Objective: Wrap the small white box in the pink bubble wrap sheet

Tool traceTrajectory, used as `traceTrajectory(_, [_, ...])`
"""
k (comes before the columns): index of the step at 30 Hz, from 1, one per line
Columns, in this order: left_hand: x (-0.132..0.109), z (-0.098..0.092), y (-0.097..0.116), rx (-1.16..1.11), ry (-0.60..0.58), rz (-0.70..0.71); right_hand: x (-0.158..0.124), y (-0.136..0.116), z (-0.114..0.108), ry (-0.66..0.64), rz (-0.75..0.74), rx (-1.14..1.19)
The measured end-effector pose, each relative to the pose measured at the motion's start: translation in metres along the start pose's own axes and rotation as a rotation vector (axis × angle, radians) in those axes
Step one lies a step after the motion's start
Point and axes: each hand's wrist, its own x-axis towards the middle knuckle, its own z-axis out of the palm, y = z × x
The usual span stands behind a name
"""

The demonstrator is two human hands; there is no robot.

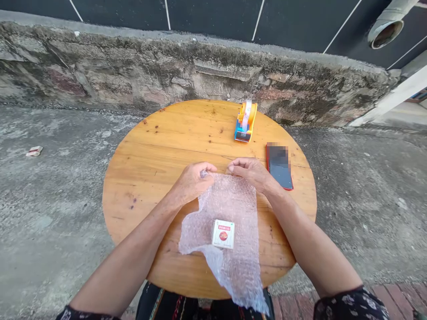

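A sheet of clear bubble wrap [230,200] lies over the near half of the round table, its lower end hanging past the front edge. On it rests a small white box [223,234] with red print. My left hand [196,180] is closed on the wrap's upper left corner, with a bit of wrap bunched between thumb and fingers. My right hand [248,171] pinches the far edge of the same sheet near its upper right. The two hands are a short way apart.
Toward the back of the wooden table [160,151] stands a yellow and blue tape dispenser [246,121]. A red-cased phone [280,166] lies by my right wrist. Behind the table runs a rough stone ledge [133,75]. A crumpled packet [34,151] lies on the ground at left.
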Motion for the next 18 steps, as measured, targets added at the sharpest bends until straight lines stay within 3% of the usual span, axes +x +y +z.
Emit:
traceTrajectory(6, [-0.003, 0.001, -0.003, -0.067, -0.014, -0.009, -0.002, -0.002, 0.002, 0.022, 0.008, 0.053])
traceTrajectory(13, [-0.007, 0.011, 0.002, 0.112, 0.013, 0.084, -0.003, -0.002, 0.001, 0.019, 0.002, 0.06])
traceTrajectory(18, [-0.004, 0.017, -0.003, 0.146, 0.079, 0.059, -0.006, -0.005, 0.001, 0.021, -0.001, 0.06])
